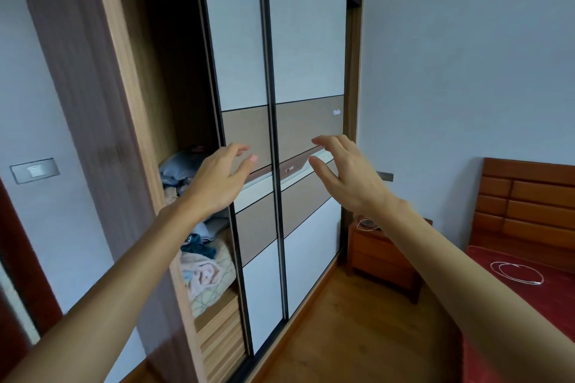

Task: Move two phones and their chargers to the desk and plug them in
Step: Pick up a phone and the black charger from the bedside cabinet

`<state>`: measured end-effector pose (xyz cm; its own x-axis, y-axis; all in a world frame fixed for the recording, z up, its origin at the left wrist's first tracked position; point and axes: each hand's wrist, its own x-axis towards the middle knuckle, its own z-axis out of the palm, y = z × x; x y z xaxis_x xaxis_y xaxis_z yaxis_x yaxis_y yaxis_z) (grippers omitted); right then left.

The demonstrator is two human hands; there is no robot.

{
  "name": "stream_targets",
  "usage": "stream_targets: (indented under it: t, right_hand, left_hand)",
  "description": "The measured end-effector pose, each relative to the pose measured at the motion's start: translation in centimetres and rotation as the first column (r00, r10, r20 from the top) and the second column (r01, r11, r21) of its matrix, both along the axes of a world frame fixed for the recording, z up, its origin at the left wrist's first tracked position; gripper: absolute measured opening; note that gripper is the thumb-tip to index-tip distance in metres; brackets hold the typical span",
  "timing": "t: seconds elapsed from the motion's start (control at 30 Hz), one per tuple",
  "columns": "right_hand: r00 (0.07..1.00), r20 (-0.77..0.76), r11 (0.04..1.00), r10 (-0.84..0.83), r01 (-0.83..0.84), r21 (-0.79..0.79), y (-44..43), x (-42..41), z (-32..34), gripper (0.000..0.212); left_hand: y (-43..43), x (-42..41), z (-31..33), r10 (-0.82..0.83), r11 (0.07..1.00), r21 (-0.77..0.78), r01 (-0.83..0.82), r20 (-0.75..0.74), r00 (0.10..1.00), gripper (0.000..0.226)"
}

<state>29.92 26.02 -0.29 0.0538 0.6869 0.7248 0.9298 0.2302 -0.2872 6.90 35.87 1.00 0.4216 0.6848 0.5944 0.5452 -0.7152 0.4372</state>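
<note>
Both hands – left (217, 177), right (345, 174) – spread open, empty. Risk: missing the cable (516, 272) on bed (510, 295); phones prob. unseen, nightstand (382, 252) blurry.

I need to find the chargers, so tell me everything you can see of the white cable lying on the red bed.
The thin white cable lies loosely coiled in overlapping oval loops, flat on the red bed cover, near the bed's edge and below the brown padded headboard. It looks like slim flexible cord. One end points off the coil at lower right; whether it carries a plug is too small to tell. No phone shows beside it, and neither hand touches it.
</note>
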Motion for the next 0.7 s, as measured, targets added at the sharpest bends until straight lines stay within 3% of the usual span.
stream_targets:
  t: [0.4, 0.7]
  right_hand:
    - [0.999, 0.031, 0.996, 0.02, -0.022, 0.081, 3.8, 7.6, -0.1, 0.04]
    - [0.996, 0.03, 0.996, -0.084, 0.083, 0.039, 11.8, 14.5, -1.8, 0.04]
  left_hand:
    - [7.5, 9.7, -1.0, -0.052, 0.996, 0.071, 0.056, -0.059, 0.997, 0.048]
    - [17.0, 17.8, -2.7, -0.118, 0.991, 0.047, 0.122, -0.084, 0.99, 0.05]
